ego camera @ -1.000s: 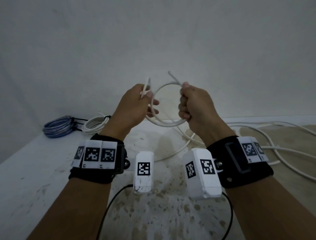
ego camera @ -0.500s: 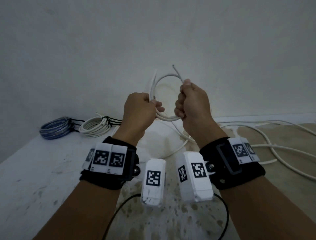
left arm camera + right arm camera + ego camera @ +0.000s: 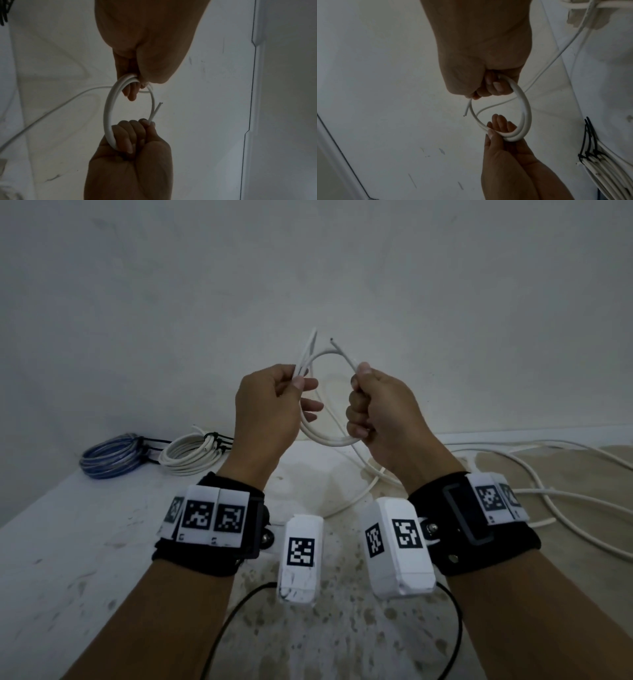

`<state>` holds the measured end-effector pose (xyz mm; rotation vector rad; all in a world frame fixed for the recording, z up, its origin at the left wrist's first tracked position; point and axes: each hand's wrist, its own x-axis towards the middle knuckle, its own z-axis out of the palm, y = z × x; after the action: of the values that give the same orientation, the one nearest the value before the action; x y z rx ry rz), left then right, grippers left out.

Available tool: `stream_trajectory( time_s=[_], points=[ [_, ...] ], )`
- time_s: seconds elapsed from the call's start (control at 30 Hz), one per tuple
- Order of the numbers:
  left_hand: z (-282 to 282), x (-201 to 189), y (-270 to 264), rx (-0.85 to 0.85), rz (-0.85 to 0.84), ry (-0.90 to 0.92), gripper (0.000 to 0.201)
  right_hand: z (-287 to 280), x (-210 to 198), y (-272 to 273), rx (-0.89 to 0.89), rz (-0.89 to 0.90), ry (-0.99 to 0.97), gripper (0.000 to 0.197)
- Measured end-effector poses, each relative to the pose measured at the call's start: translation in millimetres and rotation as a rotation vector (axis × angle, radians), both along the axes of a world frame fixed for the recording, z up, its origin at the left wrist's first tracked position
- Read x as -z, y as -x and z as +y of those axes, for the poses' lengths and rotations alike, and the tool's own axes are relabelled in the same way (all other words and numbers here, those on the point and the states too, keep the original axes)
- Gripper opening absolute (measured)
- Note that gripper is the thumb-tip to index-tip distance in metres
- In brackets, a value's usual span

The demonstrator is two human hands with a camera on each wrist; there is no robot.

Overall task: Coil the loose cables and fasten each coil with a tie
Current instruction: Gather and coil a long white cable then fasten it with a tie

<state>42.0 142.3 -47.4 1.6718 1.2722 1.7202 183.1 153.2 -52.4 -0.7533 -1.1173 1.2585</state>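
Observation:
A loose white cable (image 3: 325, 440) is bent into a small coil of about two turns, held up in front of the wall. My left hand (image 3: 301, 392) pinches the coil's left side between thumb and fingers, with the lower fingers stretched out under the strands (image 3: 513, 135). My right hand (image 3: 359, 409) is a fist round the coil's right side (image 3: 109, 121). The cable's cut end (image 3: 331, 339) sticks up just above the right thumb. The rest of the cable (image 3: 548, 494) trails down to the table on the right.
At the back left of the white table (image 3: 68, 542) lie a blue coil (image 3: 109, 457) and a white coil (image 3: 190, 453) bound with black ties (image 3: 215, 438). Loose white cable loops sprawl over the right side. A wall stands close behind.
The hands drew close together, then parted a little, widening the loop. The left hand's lower fingers have stretched out under the strands. Both hands keep hold of the cable.

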Motion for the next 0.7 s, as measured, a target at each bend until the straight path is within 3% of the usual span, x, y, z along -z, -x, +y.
stream_trajectory(
  time_s=[0.13,0.3,0.47,0.7],
  points=[
    [-1.4,-1.6,1.7,-0.024,0.067,-0.053,0.022,-1.2,-0.5,-0.1,-0.034,-0.020,-0.001,0.035],
    [-0.1,-4.9,7.0,0.084,0.140,-0.017,0.035,-3.4,-0.9,-1.8,-0.056,-0.110,-0.020,0.035],
    [-0.8,-6.1,11.0,0.049,0.125,-0.036,0.025,-2.3,0.7,-0.8,-0.110,-0.168,-0.006,0.037],
    [-1.7,-9.7,15.3,0.119,0.150,0.011,0.027,-5.2,-0.8,-1.4,-0.120,-0.237,-0.010,0.036]
  ],
)
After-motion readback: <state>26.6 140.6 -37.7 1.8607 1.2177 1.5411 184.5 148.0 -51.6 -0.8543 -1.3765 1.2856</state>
